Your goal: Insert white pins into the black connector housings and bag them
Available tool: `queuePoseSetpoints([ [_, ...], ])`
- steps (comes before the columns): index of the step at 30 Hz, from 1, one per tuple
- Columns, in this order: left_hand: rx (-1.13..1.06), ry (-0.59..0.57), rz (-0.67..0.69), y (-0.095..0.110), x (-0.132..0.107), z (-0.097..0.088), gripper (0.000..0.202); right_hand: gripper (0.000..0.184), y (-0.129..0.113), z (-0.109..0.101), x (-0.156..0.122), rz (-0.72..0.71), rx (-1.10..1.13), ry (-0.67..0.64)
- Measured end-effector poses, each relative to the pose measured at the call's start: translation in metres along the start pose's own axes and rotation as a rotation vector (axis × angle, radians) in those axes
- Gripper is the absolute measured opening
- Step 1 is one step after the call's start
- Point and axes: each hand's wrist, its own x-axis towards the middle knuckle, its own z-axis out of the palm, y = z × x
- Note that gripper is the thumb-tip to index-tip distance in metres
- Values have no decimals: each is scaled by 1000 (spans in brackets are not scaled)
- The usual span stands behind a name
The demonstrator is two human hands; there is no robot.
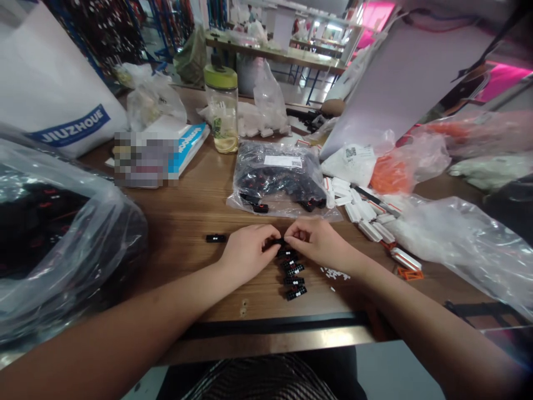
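My left hand [249, 253] and my right hand [317, 240] meet at the middle of the wooden table [187, 211], fingers pinched together on a small black connector [278, 242]. Just below them a row of several black connectors [293, 273] with white marks lies in a line toward me. One more black connector [216, 238] lies alone to the left of my left hand. Tiny white pieces [334, 274] are scattered beside my right wrist.
A clear bag of black parts [278, 178] lies behind my hands. White plastic pieces [366, 214] and an orange part [410, 273] lie at right among plastic bags. A large bag [62, 233] fills the left. A jar with a green lid [221, 108] stands behind.
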Motion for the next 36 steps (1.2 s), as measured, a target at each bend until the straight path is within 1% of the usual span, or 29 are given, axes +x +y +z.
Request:
queuePoseSetpoints([
  [4,-1,-1,-13,3,1,-1,9,13,-1,1,-1,-20,-7,-9],
  [6,0,1,-22,4,0,-2,8,13,-2,1,-2,-53,-47,5],
  [9,1,3,-11,3,0,-2,7,14,-5,0,-2,-166,-181,39],
  [11,3,5,-5,3,0,-2,7,16,-6,-1,-3,-251,-296,34],
  [13,2,4,-10,2,0,-1,9,19,-7,-3,-5,-296,-392,22],
  [15,-2,1,-14,2,0,-1,10,21,-9,-5,-7,-312,-438,31],
  [18,-8,3,-12,1,0,0,12,22,-12,-5,-10,-323,-444,38],
  [22,11,11,3,1,0,0,12,22,-15,-6,-10,-304,-496,-15],
  [24,13,12,8,1,-1,-1,9,22,-14,-11,-11,-301,-438,-27],
  [26,9,11,11,0,-1,-1,7,23,-8,-20,-16,-251,-290,35],
  [28,6,8,11,0,0,-1,7,23,3,-33,-27,-106,-174,132],
  [29,8,5,8,-1,0,-1,7,23,10,-41,-35,-4,-167,168],
  [30,10,3,3,-1,0,0,7,22,17,-48,-43,100,-209,171],
  [32,15,1,-7,0,0,0,7,21,34,-60,-62,290,-331,135],
  [33,17,0,-12,0,0,0,7,21,42,-65,-72,361,-361,113],
  [34,18,-2,-16,0,0,0,7,20,49,-68,-81,407,-357,91],
  [36,27,-7,-22,1,1,0,7,21,61,-70,-96,446,-302,46],
])
